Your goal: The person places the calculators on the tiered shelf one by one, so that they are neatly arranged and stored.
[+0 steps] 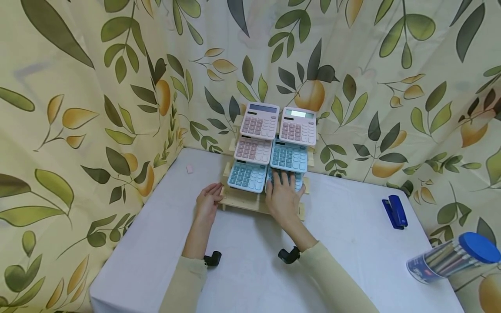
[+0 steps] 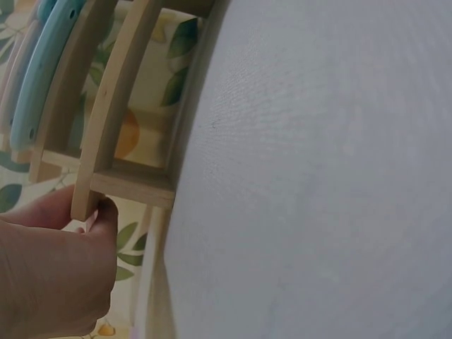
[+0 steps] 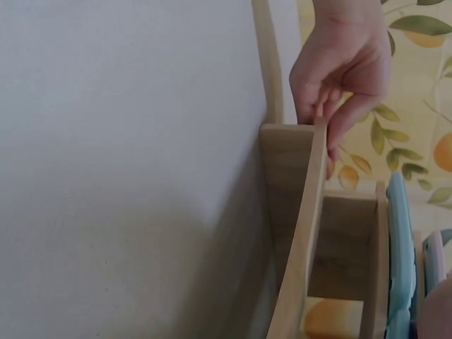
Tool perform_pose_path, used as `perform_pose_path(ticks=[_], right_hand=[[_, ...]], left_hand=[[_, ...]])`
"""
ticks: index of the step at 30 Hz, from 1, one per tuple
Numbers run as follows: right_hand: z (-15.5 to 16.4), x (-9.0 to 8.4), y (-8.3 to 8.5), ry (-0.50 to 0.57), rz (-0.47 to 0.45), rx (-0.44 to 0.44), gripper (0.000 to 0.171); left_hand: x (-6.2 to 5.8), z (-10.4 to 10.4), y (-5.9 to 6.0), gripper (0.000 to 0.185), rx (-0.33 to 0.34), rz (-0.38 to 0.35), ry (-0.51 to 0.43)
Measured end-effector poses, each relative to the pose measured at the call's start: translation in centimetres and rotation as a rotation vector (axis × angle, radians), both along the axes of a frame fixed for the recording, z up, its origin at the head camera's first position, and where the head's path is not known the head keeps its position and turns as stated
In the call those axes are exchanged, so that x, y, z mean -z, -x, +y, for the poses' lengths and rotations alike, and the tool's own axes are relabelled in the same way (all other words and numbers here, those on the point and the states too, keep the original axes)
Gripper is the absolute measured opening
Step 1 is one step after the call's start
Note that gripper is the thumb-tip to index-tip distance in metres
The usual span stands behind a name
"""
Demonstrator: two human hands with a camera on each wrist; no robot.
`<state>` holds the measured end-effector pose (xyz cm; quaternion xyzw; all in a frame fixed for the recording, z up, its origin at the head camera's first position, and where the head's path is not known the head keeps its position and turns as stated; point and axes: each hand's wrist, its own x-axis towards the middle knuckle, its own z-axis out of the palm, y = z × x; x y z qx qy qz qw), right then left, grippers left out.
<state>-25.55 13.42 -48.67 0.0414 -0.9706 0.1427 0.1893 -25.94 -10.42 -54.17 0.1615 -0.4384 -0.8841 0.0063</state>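
Observation:
A tiered wooden rack (image 1: 240,198) stands on the table with calculators in three rows. Two pink calculators, one left (image 1: 260,121) and one right (image 1: 298,126), form the top row. Below them are a pink calculator (image 1: 253,150) and a blue calculator (image 1: 288,155). At the bottom, a blue calculator (image 1: 247,176) sits on the left; the lower right blue calculator (image 1: 298,179) is mostly hidden under my right hand (image 1: 282,198), whose spread fingers rest on it. My left hand (image 1: 207,203) pinches the left end of the rack's front board (image 2: 106,113) between thumb and fingers.
A blue stapler (image 1: 396,211) lies on the table's right side. Near the right edge, a clear tub of pencils (image 1: 434,264) with a blue lid leans over. A small pink eraser-like block (image 1: 189,168) lies at the back left. Leaf-patterned curtains (image 1: 219,87) enclose the table.

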Motion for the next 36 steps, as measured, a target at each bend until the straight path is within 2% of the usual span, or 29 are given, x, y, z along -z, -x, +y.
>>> perform_pose_path(ticks=[8,15,18,25,28,33,36], right_hand=[[0.7,-0.4,-0.5,0.023,-0.008,0.006,0.051],[1.2,-1.1,-2.1,0.061,-0.025,-0.027,0.052],[1.6,-1.4,-2.9,0.105,0.02,-0.053,0.051],[3.5,-2.3,-4.6,0.202,0.25,-0.147,0.041],[4.4,-2.7,-5.0,0.223,0.306,-0.159,0.037],[5.8,-3.5,-5.3,0.237,0.353,-0.165,0.034],[6.7,-3.7,-5.4,0.235,0.368,-0.162,0.034]], left_hand=[[-0.6,-0.1,0.1,0.068,0.009,0.005,0.009],[-1.2,-1.1,0.1,0.06,0.0,0.017,0.015],[-1.9,-1.7,0.1,0.053,-0.041,0.038,0.09],[-4.1,-3.0,-0.1,0.039,-0.158,0.147,0.31],[-5.1,-3.4,-0.3,0.036,-0.16,0.181,0.383],[-6.5,-4.0,-1.0,0.035,-0.115,0.227,0.532],[-7.3,-4.3,-1.4,0.035,-0.133,0.27,0.625]])
